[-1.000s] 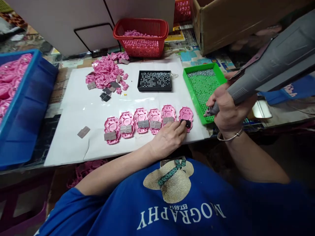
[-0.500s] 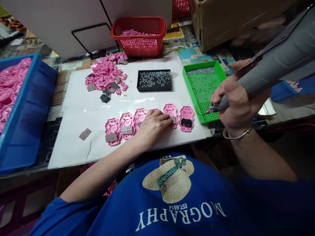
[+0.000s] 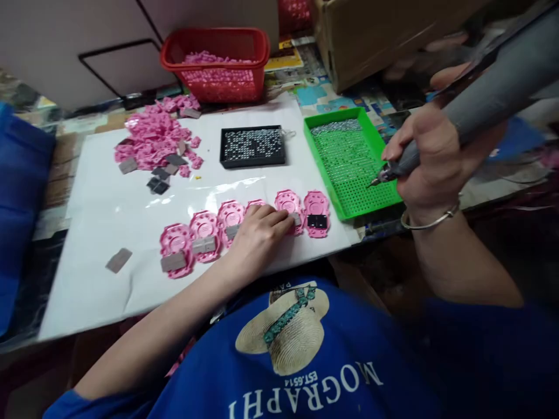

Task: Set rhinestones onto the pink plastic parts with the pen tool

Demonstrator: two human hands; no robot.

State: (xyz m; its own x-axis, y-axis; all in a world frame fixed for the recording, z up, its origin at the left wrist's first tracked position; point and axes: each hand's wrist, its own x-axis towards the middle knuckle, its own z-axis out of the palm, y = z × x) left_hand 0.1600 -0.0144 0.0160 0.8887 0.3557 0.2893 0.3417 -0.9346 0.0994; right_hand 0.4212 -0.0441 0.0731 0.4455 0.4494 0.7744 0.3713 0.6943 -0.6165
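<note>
My right hand is wrapped round a grey electric screwdriver, its bit pointing down-left over a green perforated tray of screws. My left hand lies over the row of pink plastic shells, fingers together and bent. Its fingertips press at the grey plate on one shell near the right end; the thumb is hidden. Beneath the hand another shell is mostly covered. The rightmost shell carries a black plate. Grey plates lie across the shells at left.
A black tray of screws stands mid-table. Behind left, small pink parts are heaped with loose plates. A red basket of pink parts, a cardboard box and a blue bin surround the white sheet.
The view has swung right, so the table items appear farther left. My left hand stays at the same shells. The screwdriver remains in my right hand, its bit still over the green tray.
</note>
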